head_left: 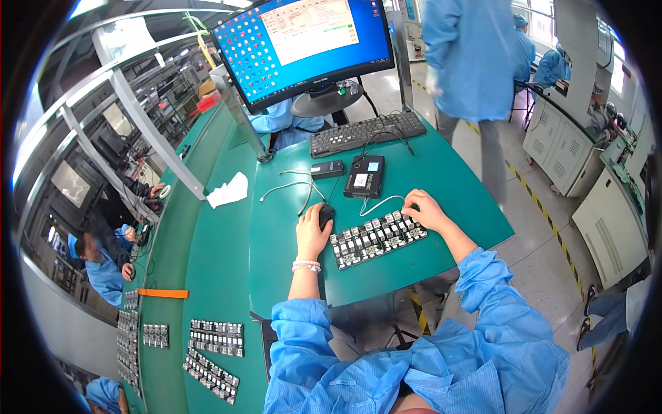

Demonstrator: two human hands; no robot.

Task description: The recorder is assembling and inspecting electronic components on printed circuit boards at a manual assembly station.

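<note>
My left hand [313, 234] rests over a black computer mouse [326, 216], fingers curled round it. To its right lies a panel of joined circuit boards [378, 241] with rows of silver connectors and white parts. At the panel's far right corner my right hand [426, 211] is closed, thumb and fingers pinched on the end of a thin white cable [381, 203]. That end is mostly hidden by the fingertips, so I cannot tell whether it sits in a connector. The cable loops back toward a black box tester [365, 177] with a small lit screen.
A monitor [310, 41] and black keyboard [369, 134] stand at the back of the green table [455, 186]. Left of the tester are a small black box [327, 169] and a loose grey cable [286, 185]. More board panels [216, 337] lie on the left bench. People in blue work nearby.
</note>
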